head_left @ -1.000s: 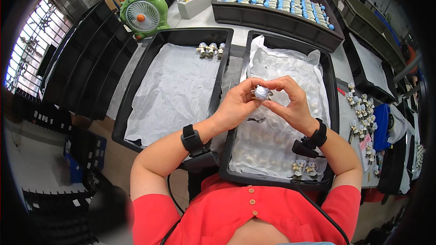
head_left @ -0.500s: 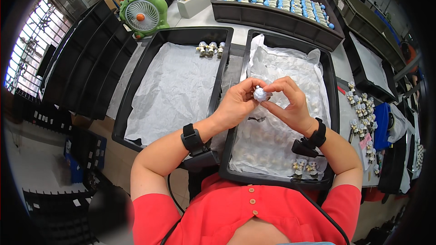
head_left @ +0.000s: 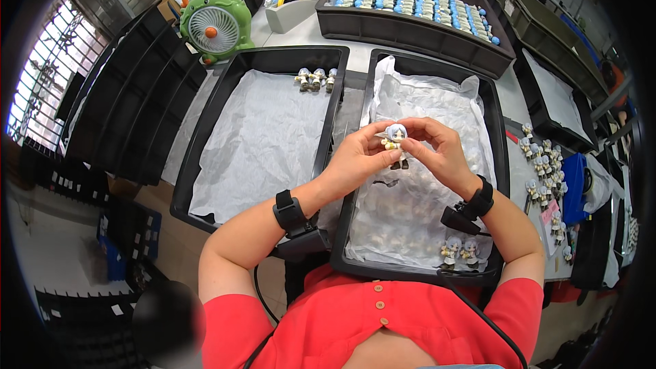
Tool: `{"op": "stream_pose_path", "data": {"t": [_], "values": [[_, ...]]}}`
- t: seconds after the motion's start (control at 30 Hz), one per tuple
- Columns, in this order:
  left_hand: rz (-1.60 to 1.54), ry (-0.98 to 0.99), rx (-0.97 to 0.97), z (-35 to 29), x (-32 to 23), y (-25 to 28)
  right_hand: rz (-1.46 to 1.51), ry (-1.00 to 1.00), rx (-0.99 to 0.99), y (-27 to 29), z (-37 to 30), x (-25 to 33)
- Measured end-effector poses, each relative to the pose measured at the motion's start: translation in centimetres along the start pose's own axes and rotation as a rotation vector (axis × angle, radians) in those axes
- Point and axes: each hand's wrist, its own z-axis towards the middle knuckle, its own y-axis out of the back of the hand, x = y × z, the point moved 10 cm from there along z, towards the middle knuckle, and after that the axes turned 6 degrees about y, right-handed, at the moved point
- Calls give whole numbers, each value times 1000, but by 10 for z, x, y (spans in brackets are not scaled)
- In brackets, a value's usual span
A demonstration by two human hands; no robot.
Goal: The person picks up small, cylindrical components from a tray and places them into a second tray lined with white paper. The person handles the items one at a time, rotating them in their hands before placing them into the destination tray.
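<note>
Small grey-haired figurine point(head_left: 394, 141), held upright between both hands above the right black tray point(head_left: 497, 164): the left hand point(head_left: 355, 160) closes thumb and fingertips on its left side, the right hand point(head_left: 441, 154) pinches it from the right with fingers curled over its head, so that neither hand is open. Both wrists carry black bands, and a small black device sits at each band. Nearest the person, at the near edge of the right tray, two similar figurines point(head_left: 460, 251) stand side by side on the crinkled clear plastic lining point(head_left: 410, 219). To the left lies a second black tray point(head_left: 205, 137) lined with white paper point(head_left: 260, 143); at its far end three figurines point(head_left: 316, 79) stand in a short row. To the person's right, beyond the tray rim, a cluster of further figurines point(head_left: 543, 164) rests on the table beside a blue object point(head_left: 572, 181). Farther off, a long dark tray point(head_left: 410, 27) holds many rows of blue-topped pieces point(head_left: 424, 3). At the far left stand a green desk fan point(head_left: 213, 24) and, beside it, a grey tape dispenser point(head_left: 290, 10). Stacked black trays point(head_left: 116, 116) line the left margin.
</note>
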Motion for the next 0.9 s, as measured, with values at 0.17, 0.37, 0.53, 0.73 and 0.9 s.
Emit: {"op": "stream_pose_path", "data": {"t": [0.17,0.37,0.53,0.73,0.9], "values": [[-26,43,-13,-1,0,0,72,-55,11,-4,-2,-6],[-23,62,-11,-3,-2,-2,36,-71,48,-7,-3,-1],[-10,75,-3,-2,0,-2,26,-72,70,-10,-4,-1],[-7,70,-15,-2,0,-1,45,-83,65,-10,-4,-4],[10,69,-19,-1,-1,0,102,-68,49,-7,-3,-6]]}}
